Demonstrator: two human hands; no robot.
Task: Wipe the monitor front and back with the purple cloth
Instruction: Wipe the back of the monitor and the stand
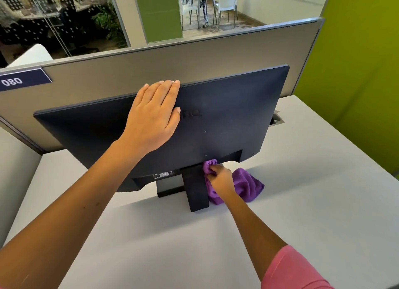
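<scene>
The black monitor (233, 107) stands on the desk with its back panel facing me; its screen side is hidden. My left hand (154, 113) lies flat on the upper back panel, fingers over the top edge, holding the monitor. My right hand (221, 176) is closed on the purple cloth (246, 185) and presses a bunched part of it against the lower back, right of the stand neck (195, 187). The rest of the cloth hangs down onto the desk.
The light grey desk (302, 180) spreads around the stand. A grey partition (194, 57) rises just behind the monitor. A green wall (356, 72) is at the right, and a cable port (277, 121) sits at the desk's back right.
</scene>
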